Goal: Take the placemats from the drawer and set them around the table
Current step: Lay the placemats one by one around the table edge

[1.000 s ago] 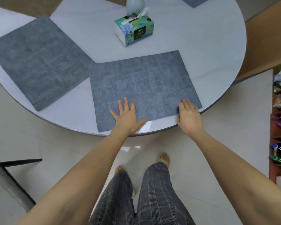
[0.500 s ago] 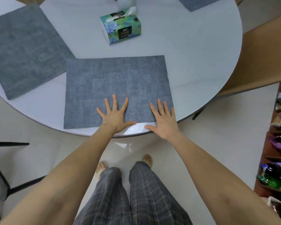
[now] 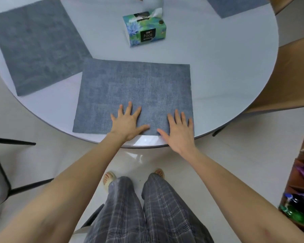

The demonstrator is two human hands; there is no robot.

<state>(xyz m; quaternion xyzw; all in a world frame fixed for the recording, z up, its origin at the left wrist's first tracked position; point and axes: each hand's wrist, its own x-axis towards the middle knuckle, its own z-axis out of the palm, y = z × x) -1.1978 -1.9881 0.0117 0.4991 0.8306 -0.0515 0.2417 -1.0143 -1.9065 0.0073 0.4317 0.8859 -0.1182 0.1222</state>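
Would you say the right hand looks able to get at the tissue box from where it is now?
Probably yes. The right hand lies flat on the near placemat, and only bare table and placemat lie between it and the tissue box. It would likely need a forward lean.

The placemat (image 3: 135,95) at the tabletop's near edge looks like matt, woven grey-blue cloth with a mottled, slightly rough face, as does its neighbour (image 3: 37,48) at the left edge. The tabletop (image 3: 226,67) is smooth, pale and glossy. The tissue box (image 3: 145,31) is printed, shiny cardboard; the floor (image 3: 42,155) polished tile.
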